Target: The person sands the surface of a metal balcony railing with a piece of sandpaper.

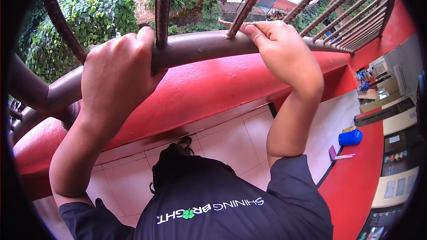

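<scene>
Black shirt (200, 191) is closest, bare arms (291, 124) stretched past it. Left hand (115, 64) is clenched round the brown rail (195, 46); right hand (287, 46) lies over it (far fingertips hidden, can't tell how tight). Upright bars (162, 9) crowd the left knuckles and right thumb (252, 31), with bare rail between. Red ledge (187, 93) sits below the fingers. Rail's round, glossy, lightly scuffed.
</scene>
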The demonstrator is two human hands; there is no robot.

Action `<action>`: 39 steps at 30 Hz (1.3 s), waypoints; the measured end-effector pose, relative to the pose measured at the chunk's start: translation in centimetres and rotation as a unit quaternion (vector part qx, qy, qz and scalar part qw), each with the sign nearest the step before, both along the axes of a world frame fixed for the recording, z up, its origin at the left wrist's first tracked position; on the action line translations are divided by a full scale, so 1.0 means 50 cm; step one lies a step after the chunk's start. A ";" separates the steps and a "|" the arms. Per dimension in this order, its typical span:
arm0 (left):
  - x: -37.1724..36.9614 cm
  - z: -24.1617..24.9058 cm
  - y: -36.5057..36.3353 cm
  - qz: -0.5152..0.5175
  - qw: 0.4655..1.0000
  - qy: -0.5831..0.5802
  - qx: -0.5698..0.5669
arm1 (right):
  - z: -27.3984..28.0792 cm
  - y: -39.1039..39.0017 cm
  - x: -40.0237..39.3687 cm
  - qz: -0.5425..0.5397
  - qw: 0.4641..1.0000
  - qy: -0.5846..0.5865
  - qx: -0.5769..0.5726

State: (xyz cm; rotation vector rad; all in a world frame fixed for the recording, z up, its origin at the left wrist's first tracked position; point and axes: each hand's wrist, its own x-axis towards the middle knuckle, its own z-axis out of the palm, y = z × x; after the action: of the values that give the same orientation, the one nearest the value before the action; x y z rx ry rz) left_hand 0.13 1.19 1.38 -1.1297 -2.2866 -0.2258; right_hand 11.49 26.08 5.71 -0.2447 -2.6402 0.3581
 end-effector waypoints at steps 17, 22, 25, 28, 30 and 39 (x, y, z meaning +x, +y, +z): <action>-0.001 0.002 0.001 0.006 1.000 0.004 0.007 | 0.040 0.001 0.030 -0.036 0.995 -0.065 -0.070; -0.001 0.001 -0.001 0.005 1.000 0.000 -0.008 | 0.029 0.001 -0.021 -0.061 0.991 -0.093 -0.080; -0.006 0.000 0.002 0.009 1.000 -0.004 0.004 | 0.041 -0.006 -0.005 -0.084 0.988 -0.117 -0.048; -0.003 -0.003 -0.001 0.002 1.000 0.012 0.010 | 0.040 -0.013 -0.017 -0.064 0.994 -0.085 -0.038; -0.003 -0.001 0.000 0.004 1.000 -0.002 0.004 | 0.031 0.002 -0.062 -0.110 0.980 -0.168 0.005; -0.003 0.002 -0.002 0.004 1.000 -0.004 0.002 | 0.040 -0.011 -0.016 -0.092 0.991 -0.100 0.000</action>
State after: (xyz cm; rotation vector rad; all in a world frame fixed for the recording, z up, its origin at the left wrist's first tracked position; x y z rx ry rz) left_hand -0.03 1.08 1.49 -1.1207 -2.2957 -0.2312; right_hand 10.69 25.55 7.73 -0.5450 -2.7839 0.2841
